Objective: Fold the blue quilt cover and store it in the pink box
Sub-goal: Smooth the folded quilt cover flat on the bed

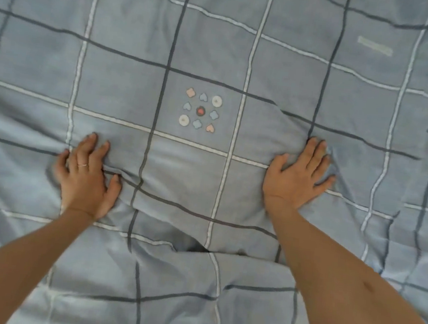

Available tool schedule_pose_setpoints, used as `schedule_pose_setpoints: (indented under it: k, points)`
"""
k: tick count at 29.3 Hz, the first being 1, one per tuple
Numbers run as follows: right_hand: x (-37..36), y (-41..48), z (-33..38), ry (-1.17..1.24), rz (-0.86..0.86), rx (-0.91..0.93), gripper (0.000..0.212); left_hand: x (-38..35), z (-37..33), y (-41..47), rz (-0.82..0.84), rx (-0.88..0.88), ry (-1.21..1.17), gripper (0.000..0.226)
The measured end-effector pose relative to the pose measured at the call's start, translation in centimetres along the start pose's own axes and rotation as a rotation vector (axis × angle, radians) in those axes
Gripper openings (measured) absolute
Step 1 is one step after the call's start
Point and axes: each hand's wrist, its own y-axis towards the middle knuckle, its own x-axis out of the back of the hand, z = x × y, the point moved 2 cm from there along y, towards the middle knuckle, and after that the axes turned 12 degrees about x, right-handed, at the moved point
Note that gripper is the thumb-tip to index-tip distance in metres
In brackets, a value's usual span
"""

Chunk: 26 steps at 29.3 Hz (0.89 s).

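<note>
- While the blue quilt cover point(126, 78) lies creased, it seems soft and light — best gripped at its edges.
- Left hand point(84, 174) and right hand point(298, 176) press it flat, fingers spread.

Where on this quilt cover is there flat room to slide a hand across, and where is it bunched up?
Flat room on the quilt cover: the square between the left hand and right hand, just below the flower pattern, and the squares beyond it up to the pale label. Bunched: the overlapping fold below the hands.
</note>
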Motion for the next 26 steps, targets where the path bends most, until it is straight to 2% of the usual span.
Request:
schedule_pose_setpoints:
  k: [4, 6, 8, 9, 11, 13, 15, 18, 21, 24, 26]
  points:
    - [-0.7, 0.2, -0.6, 0.009, -0.030, 0.031, 0.074, -0.9, -0.1, -0.5, -0.050, 0.000, 0.007, 0.069]
    - [-0.8, -0.3, -0.9, 0.032, -0.053, 0.044, 0.077, -0.8, -1.1, -2.5, -0.139, 0.136, -0.034, 0.063]
    - [-1.0, 0.2, -0.5, 0.035, -0.060, 0.052, 0.078, -0.3, -3.8, -5.5, -0.211, 0.242, -0.221, 0.056]
    - [-0.9, 0.1, -0.6, 0.052, -0.078, 0.070, 0.079, -0.1, -5.3, -9.0, -0.243, 0.177, -0.312, 0.053]
    - [-0.5, 0.3, -0.4, 0.096, -0.092, 0.093, 0.077, -1.0, -8.5, -17.0, -0.155, -0.107, -0.390, 0.049]
    - [-0.4, 0.4, 0.2, 0.105, -0.074, 0.132, 0.075, -3.6, -10.2, -24.5, 0.009, -0.434, -0.251, 0.058]
    - [-0.2, -0.4, -0.1, 0.097, 0.021, 0.258, 0.071, -6.0, -9.8, -29.4, 0.094, -0.617, -0.098, 0.074]
    - [0.8, -4.1, -3.5, 0.040, 0.173, 0.497, 0.070, -7.7, -9.0, -30.4, 0.071, -0.669, -0.057, 0.081]
    - [0.6, -11.2, -6.2, 0.253, 0.317, 0.577, 0.066, -7.7, -8.6, -29.3, 0.100, -0.623, -0.072, 0.077]
    - [3.8, -20.5, -12.8, 0.439, 0.242, 0.558, 0.059, -7.4, -9.0, -29.7, 0.079, -0.633, -0.048, 0.075]
    - [6.7, -25.0, -19.0, 0.374, 0.054, 0.503, 0.048, -6.6, -9.0, -30.8, 0.070, -0.645, -0.097, 0.070]
